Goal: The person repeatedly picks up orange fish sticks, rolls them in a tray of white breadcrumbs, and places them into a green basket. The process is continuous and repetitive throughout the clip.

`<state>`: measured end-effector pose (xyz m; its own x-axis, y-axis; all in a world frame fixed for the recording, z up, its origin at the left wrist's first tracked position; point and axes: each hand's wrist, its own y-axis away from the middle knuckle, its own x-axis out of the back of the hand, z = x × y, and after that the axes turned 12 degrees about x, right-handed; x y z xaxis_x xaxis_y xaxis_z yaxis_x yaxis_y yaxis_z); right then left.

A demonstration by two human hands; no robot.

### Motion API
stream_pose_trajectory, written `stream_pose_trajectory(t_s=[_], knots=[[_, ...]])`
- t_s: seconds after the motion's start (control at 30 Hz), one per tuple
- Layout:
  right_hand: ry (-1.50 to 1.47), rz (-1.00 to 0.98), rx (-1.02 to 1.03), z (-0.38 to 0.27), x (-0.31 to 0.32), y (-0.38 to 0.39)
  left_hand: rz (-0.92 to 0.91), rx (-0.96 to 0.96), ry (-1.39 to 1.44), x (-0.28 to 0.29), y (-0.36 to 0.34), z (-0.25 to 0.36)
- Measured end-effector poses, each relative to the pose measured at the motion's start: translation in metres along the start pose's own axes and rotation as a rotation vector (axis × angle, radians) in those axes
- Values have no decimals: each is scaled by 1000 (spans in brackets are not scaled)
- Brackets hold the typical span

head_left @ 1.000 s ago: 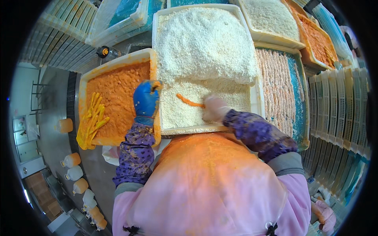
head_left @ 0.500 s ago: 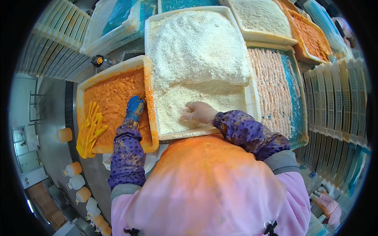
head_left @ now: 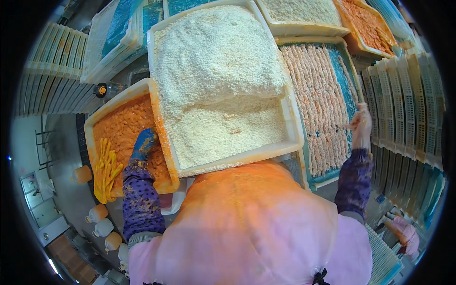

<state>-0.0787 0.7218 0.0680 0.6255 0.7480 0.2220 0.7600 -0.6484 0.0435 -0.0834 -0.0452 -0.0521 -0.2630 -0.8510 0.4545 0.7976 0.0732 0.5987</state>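
My left hand [head_left: 144, 144], in a blue glove, reaches into a white tub [head_left: 166, 159] of wet orange mixture [head_left: 121, 116] with lumpy pieces. Its fingertips are partly hidden there. My right hand [head_left: 362, 127], in a pale glove, is at the right edge of a tray [head_left: 308, 179] lined with blue sheeting. The fingers are drawn together and slightly blurred; what they hold is hard to make out. Rows of crumb-coated strips [head_left: 316, 109] fill most of that tray. Between the hands stands a large white tub [head_left: 216, 166] of pale crumbs [head_left: 223, 57], heaped at the far side.
Yellow gloves [head_left: 105, 171] hang over the orange tub's left rim. Stacked slatted trays [head_left: 403, 104] rise at the right, more stacks [head_left: 57, 71] at the left. Farther back are another crumb tub [head_left: 304, 12] and an orange tub [head_left: 368, 26]. Several jugs [head_left: 102, 227] line the floor.
My right hand has gone from the crumb tub to the right side of the strip tray. The left hand stays in the orange mixture. The view has shifted slightly.
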Motion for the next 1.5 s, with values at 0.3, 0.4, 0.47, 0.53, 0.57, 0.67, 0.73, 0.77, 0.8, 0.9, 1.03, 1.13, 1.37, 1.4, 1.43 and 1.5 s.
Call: stream_pose_trajectory(t_s=[0.3, 0.4, 0.47, 0.53, 0.57, 0.67, 0.73, 0.77, 0.8, 0.9, 1.03, 1.13, 1.37, 1.4, 1.43, 1.5], knots=[[492, -397, -210, 160, 108, -115, 79, 48, 105, -17, 59, 60], [656, -324, -303, 126, 88, -99, 271, -99, 17, -22, 87, 39], [787, -130, -59, 69, 39, -48, 361, -137, -17, -21, 96, 21], [385, -320, 100, 8, -14, -4, 387, -83, 183, -25, 102, 26], [178, -383, 171, -20, -35, 22, 363, -49, 331, -25, 97, 40], [16, -985, -111, -61, -120, 81, 533, -100, 233, -21, 122, 52], [340, -1181, 68, -24, -176, 107, 433, -40, 537, -27, 131, 84], [553, -1240, 31, -19, -204, 120, 375, -8, 688, -29, 131, 93], [712, -1356, 72, -19, -230, 130, 410, -96, 487, -28, 128, 91], [593, -1427, 801, 34, -280, 182, 229, -133, 376, -29, 104, 46], [743, -1728, 507, 5, -267, 197, 216, 107, 319, -28, 110, -18], [558, -1600, 250, 29, -234, 154, 232, 247, 178, -5, 126, -43], [409, -1040, 254, 65, -203, 113, 24, 182, 213, 21, 179, 118], [404, -1025, 271, 57, -205, 118, 15, 178, 193, 9, 186, 155], [397, -1008, 286, 43, -208, 124, -116, 164, 246, 0, 187, 179], [391, -1012, 276, 33, -210, 126, -374, 132, 348, -20, 180, 216]])
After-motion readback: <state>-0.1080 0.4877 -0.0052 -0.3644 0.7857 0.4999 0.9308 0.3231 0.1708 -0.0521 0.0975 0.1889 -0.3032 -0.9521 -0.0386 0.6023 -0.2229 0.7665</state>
